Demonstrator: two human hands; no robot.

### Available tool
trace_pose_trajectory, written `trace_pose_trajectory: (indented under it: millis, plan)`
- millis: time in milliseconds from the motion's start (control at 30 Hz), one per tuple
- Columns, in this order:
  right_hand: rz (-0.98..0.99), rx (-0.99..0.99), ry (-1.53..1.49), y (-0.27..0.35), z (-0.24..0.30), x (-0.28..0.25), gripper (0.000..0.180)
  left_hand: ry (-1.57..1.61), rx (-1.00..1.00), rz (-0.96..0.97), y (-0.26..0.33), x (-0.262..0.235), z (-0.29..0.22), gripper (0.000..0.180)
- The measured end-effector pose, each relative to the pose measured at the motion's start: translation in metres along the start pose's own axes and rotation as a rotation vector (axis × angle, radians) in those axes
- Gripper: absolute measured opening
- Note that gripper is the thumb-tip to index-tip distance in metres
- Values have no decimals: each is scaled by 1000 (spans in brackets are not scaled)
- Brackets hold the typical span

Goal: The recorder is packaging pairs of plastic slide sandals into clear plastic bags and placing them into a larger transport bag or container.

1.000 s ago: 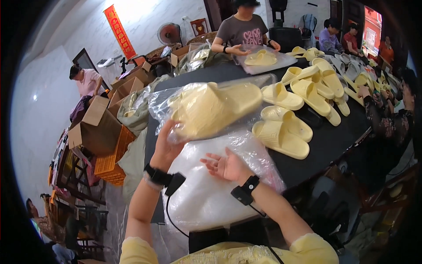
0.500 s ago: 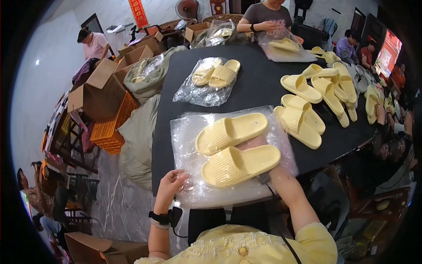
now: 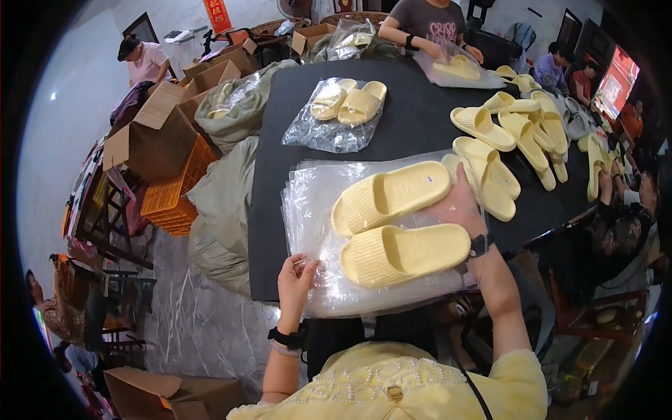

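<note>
A pair of pale yellow slide slippers, an upper slipper (image 3: 413,189) and a lower slipper (image 3: 406,255), lies side by side in a clear plastic bag (image 3: 318,203) on top of a stack of similar bags. At the near left corner of the bag, my left hand (image 3: 297,280) pinches the film between thumb and fingers. My right hand (image 3: 458,206) is at the heel ends of the slippers, against the upper slipper's heel. Its fingers are partly hidden beneath that slipper, and film seems to cover part of the hand.
A bagged pair of slippers (image 3: 346,105) lies farther back on the black table (image 3: 273,203). Loose yellow slippers (image 3: 521,133) are heaped at the right. Across the table, a person (image 3: 430,31) handles another bagged slipper. Sacks (image 3: 224,217), an orange crate (image 3: 178,196) and cardboard boxes (image 3: 161,133) stand left.
My right hand has drawn back from between the slippers toward their heel ends. The slippers have shifted slightly right and away. My left hand has moved right with the bag corner.
</note>
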State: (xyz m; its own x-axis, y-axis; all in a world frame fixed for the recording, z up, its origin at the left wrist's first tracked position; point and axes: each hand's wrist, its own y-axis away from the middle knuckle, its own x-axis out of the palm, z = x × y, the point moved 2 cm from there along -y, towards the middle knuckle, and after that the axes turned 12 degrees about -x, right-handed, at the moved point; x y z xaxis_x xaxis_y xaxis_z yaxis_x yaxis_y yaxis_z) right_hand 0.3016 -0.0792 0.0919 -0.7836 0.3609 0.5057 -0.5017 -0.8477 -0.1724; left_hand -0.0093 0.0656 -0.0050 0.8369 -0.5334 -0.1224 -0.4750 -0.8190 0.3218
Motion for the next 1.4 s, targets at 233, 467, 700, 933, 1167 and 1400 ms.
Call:
trace_pose_trajectory:
  millis: [233, 467, 700, 933, 1167, 1400]
  plan:
    - [-158, 193, 359, 7, -30, -77, 41, 257, -19, -26, -1, -5, 15, 22]
    - [-218, 34, 257, -5, -24, -83, 36, 371, -56, -44, 6, -8, 10, 23]
    - [-283, -48, 765, 7, -15, -76, 45, -412, 289, -485, 35, 1, -36, 21]
    - [20, 22, 1172, 35, 20, -61, 38, -931, 669, -211, 37, 30, -50, 55]
    - [322, 282, 1124, 62, 10, -63, 35, -1060, 483, -139, 12, 33, -8, 67]
    - [852, -288, 1414, 28, -12, 3, 59, -1075, 502, -201, 12, 34, -3, 65]
